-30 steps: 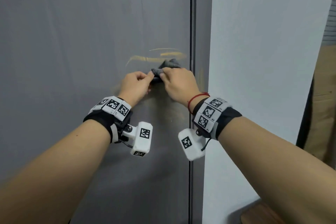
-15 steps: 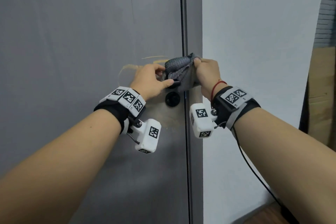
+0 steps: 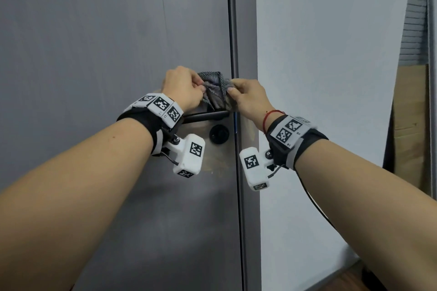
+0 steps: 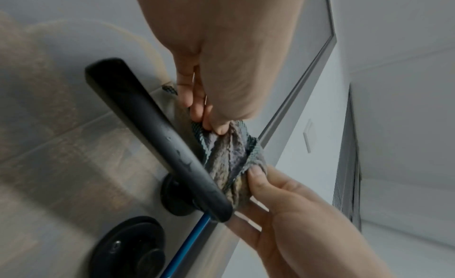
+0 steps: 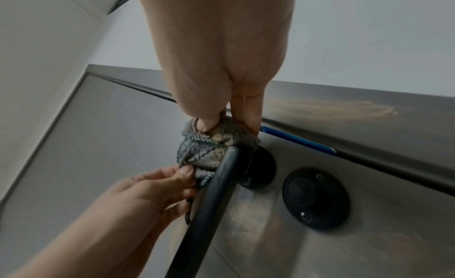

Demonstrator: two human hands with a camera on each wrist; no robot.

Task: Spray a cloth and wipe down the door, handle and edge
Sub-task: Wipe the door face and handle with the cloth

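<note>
Both hands reach forward at the grey door [image 3: 94, 54]: left hand [image 3: 183, 88] and right hand [image 3: 248, 98] each pinch the bunched grey cloth [image 3: 216, 93] above the black lever handle [image 3: 205, 116].

The door [image 3: 118, 54] is plain dark grey, with pale brownish smears near the black lever handle [image 4: 152, 138]. The cloth [image 3: 216, 92] is grey with a fine checked weave. The round lock [image 5: 316, 197] is black. The wall [image 3: 319, 54] seems white.

Left hand [image 4: 221, 58] and right hand [image 4: 295, 204] pinch cloth [image 4: 229, 161] bunched behind black handle [image 4: 152, 134].
</note>
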